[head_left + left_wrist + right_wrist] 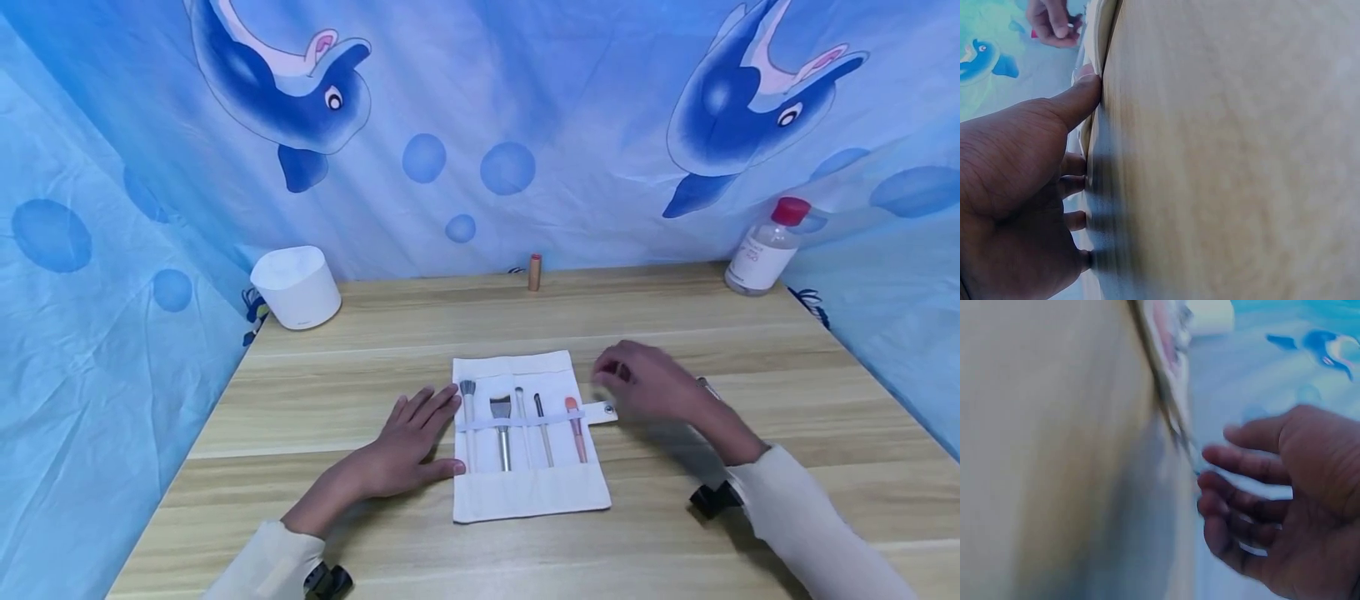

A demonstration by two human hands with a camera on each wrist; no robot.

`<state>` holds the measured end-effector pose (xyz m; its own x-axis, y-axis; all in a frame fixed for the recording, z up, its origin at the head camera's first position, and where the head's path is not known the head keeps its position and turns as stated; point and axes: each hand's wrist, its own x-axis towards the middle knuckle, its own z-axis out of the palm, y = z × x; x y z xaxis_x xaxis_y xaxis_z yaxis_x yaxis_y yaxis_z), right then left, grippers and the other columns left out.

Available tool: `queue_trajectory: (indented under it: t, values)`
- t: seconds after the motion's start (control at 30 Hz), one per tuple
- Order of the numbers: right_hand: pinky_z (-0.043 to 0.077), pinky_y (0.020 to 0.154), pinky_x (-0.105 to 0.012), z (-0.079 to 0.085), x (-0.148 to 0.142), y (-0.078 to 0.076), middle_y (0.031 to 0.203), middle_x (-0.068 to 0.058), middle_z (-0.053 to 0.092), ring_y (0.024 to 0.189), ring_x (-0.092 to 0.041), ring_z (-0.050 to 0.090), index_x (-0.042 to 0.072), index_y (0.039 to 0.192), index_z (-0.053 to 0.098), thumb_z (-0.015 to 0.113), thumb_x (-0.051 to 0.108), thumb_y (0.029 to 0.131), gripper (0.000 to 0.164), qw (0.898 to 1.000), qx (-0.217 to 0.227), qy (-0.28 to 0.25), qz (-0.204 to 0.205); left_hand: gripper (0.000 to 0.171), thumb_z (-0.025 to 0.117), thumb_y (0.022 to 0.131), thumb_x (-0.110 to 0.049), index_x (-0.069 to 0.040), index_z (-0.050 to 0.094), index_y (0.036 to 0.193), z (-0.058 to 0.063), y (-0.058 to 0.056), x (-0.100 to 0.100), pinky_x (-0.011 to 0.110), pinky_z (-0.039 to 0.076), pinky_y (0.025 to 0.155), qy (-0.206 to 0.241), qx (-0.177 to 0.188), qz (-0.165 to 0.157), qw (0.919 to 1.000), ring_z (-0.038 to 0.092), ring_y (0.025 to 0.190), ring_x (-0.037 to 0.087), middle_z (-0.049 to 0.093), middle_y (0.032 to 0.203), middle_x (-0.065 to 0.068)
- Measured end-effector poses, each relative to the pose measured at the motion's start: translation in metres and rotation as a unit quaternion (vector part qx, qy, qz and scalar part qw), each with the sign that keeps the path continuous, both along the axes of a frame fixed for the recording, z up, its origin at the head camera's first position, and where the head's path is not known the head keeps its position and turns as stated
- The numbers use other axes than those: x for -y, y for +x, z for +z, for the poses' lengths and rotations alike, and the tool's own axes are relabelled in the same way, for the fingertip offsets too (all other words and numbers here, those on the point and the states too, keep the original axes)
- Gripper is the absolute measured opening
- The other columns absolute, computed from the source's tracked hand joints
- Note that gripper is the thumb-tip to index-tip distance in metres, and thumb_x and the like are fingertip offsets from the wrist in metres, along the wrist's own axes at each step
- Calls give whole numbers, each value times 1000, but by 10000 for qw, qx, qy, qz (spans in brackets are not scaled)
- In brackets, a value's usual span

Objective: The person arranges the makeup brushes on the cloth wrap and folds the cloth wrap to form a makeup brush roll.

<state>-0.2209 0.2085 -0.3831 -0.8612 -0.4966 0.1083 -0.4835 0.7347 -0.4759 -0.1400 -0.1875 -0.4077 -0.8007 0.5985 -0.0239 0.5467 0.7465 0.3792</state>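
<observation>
A white cloth brush roll (532,496) lies unrolled on the table, several makeup brushes tucked under its elastic band. Among them are a wide flat brush (501,408) and one with an orange-pink head (572,405). A short strap with a snap (600,412) sticks out from the right edge. My left hand (408,446) spreads its fingers along the roll's left edge, thumb and fingertips touching the cloth. Just above and right of the strap, my right hand (648,379) is raised over the table, fingers loosely bent with nothing between them; it is slightly blurred.
At the back left stands a white rounded container (296,287). A small copper-coloured tube (535,273) stands upright at the back middle. The back right corner holds a clear bottle with a red cap (763,250). A blue dolphin-print curtain (465,108) hangs behind the wooden table (360,358).
</observation>
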Motion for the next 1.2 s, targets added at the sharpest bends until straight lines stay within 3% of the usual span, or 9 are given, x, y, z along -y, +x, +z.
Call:
queue_trajectory:
  t: [0.13, 0.23, 0.43, 0.63, 0.87, 1.07, 1.2]
  values:
    - [49, 63, -36, 16, -36, 0, 92, -3, 64, 79, -19, 60, 11, 100, 69, 67, 22, 97, 12, 9914, -4, 724, -1094, 89, 59, 98, -53, -3, 20, 160, -1, -1, -2, 67, 5, 115, -25, 59, 23, 10000, 7, 151, 43, 12, 167, 13]
    - [46, 59, -36, 24, -65, 2, 87, -5, 63, 74, -21, 56, 7, 97, 65, 66, 23, 97, 16, 9805, 240, 1260, -1486, 89, 58, 97, -54, -4, 20, 160, -2, -1, -2, 67, 5, 115, -79, 95, 45, 9999, 7, 151, 43, 12, 167, 13]
    - [45, 57, -37, 31, -106, 9, 83, -6, 62, 71, -23, 55, 4, 96, 64, 66, 30, 95, 26, 9662, 922, 1890, -1490, 90, 57, 97, -56, -4, 20, 160, -1, 1, -1, 66, 4, 116, -106, 117, 45, 9999, 6, 151, 43, 11, 167, 12]
    - [45, 59, -36, 20, -111, 8, 82, -7, 60, 71, -22, 54, 2, 95, 64, 65, 25, 96, 23, 9600, 1364, 2012, -1390, 89, 57, 98, -56, -4, 19, 160, 0, 0, 0, 66, 4, 116, -70, 102, 47, 9999, 6, 151, 43, 11, 168, 12]
    - [44, 56, -33, 20, -94, -5, 80, -6, 59, 68, -20, 53, -1, 99, 63, 59, 21, 99, 22, 9779, 712, 1337, -1444, 90, 56, 98, -57, -5, 19, 160, -2, 0, 0, 67, 5, 115, -98, 78, 36, 9999, 6, 151, 43, 11, 168, 12]
    - [51, 58, -33, 35, -58, -16, 89, -9, 67, 72, -20, 61, 2, 109, 65, 60, 22, 101, 22, 9901, -309, -35, -1367, 90, 56, 98, -57, -5, 19, 160, -2, 1, 0, 67, 4, 116, -73, 95, 40, 9999, 6, 151, 43, 11, 167, 12]
    - [53, 56, -31, 37, -32, -23, 85, -5, 70, 69, -20, 67, 4, 114, 65, 60, 23, 102, 22, 9860, -712, -1062, -1066, 90, 56, 98, -57, -4, 19, 160, -1, 1, 0, 67, 4, 116, -100, 62, 33, 9999, 6, 151, 43, 11, 167, 12]
